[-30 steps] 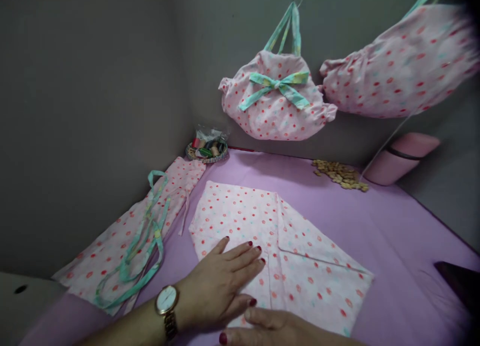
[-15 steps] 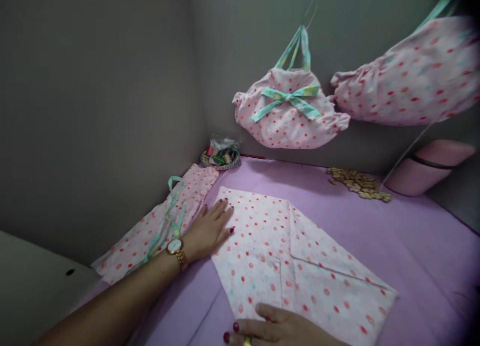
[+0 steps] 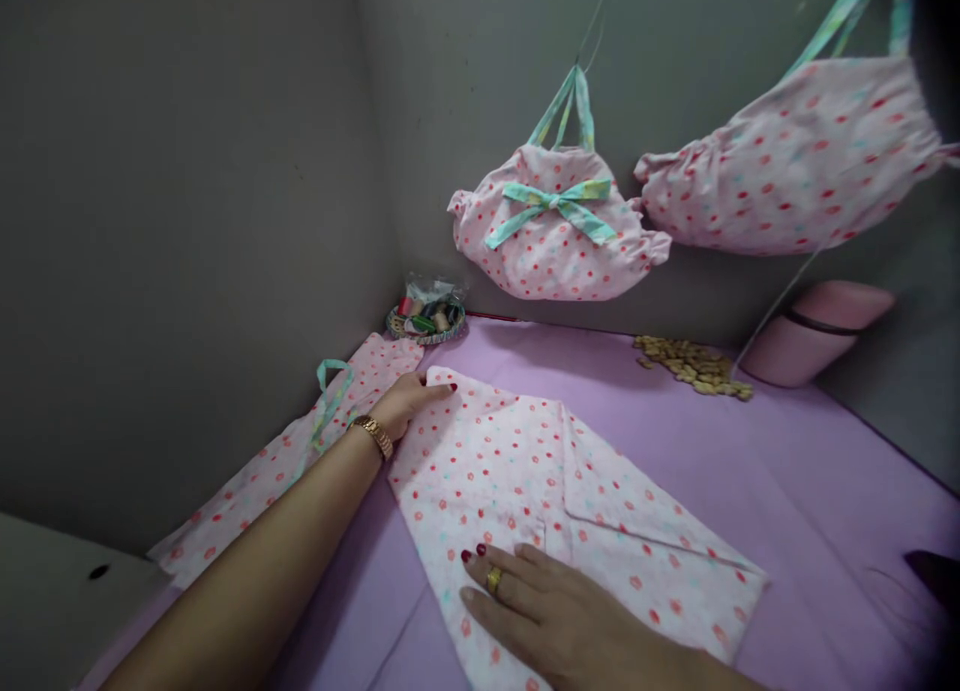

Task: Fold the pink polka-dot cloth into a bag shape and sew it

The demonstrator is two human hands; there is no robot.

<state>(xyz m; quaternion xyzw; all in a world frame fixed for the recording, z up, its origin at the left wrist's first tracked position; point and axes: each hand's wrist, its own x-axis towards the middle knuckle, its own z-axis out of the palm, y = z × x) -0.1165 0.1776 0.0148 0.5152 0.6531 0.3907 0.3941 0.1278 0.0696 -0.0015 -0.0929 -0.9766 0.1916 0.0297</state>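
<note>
A pale pink dotted fabric piece (image 3: 484, 466), folded with slanting edges, lies on the purple cloth (image 3: 780, 481). At its far left corner is my left hand (image 3: 405, 403), a gold watch band round the wrist. Its thumb rests on top of the corner while the other fingers curl at the edge, partly hidden, so the corner is pinched. My right hand (image 3: 551, 611), wearing a gold ring, lies flat across the near middle of the fabric, with its fingers stretched out and pointing left.
Another dotted piece with green ties (image 3: 247, 491) lies along the left wall. Behind it sits a small basket of thread spools (image 3: 427, 321). Two dotted bags, one with a green bow (image 3: 555, 226), hang above. Peanut-like pieces (image 3: 694, 366) and a pink bottle (image 3: 814, 336) are at the back right.
My left hand has gone from lying flat to pinching the fabric's far left corner. My right hand has moved farther onto the fabric. The view has shifted slightly.
</note>
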